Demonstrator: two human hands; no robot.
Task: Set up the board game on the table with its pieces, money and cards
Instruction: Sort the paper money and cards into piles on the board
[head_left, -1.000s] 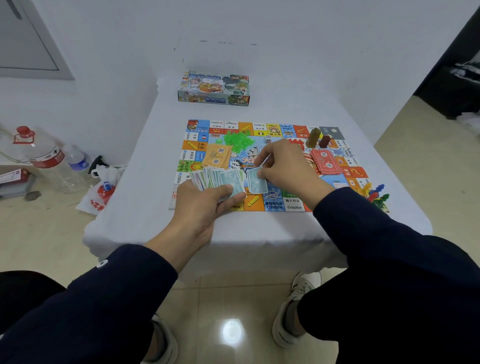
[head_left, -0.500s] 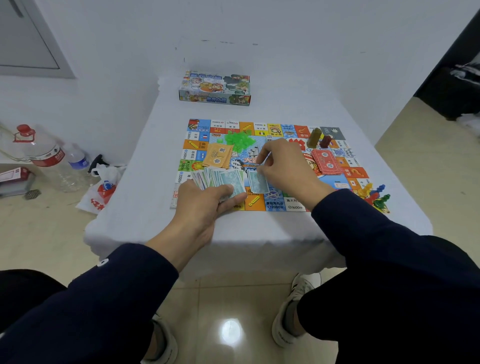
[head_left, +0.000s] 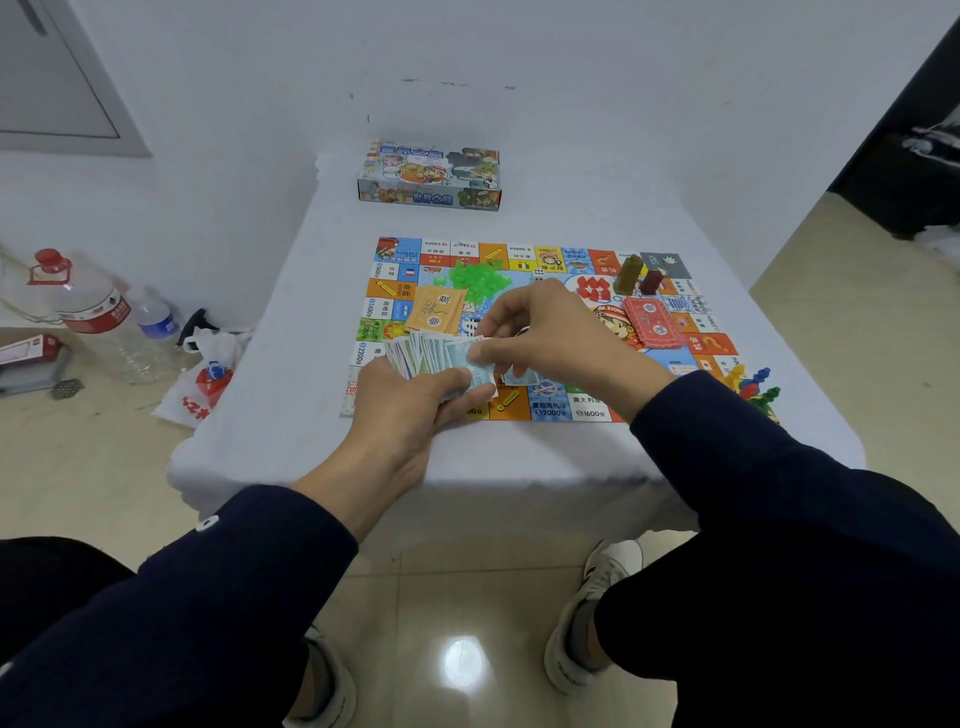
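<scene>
My left hand (head_left: 410, 410) grips the fanned money (head_left: 436, 356) over the near-left part of the board (head_left: 550, 410), the fan's long axis running left to right, thumb pressed on its right end. My right hand (head_left: 545, 332), just to the right, pinches the end note at thumb and forefinger. One note (head_left: 522, 376) lies beneath it, with bare board nearer me.

game box (head_left: 430, 175) behind board (head_left: 566, 402), pawns (head_left: 754, 387) right of board

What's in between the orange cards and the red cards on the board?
In the head view, the right hand lies between the orange cards and red cards, over the board's middle.
</scene>
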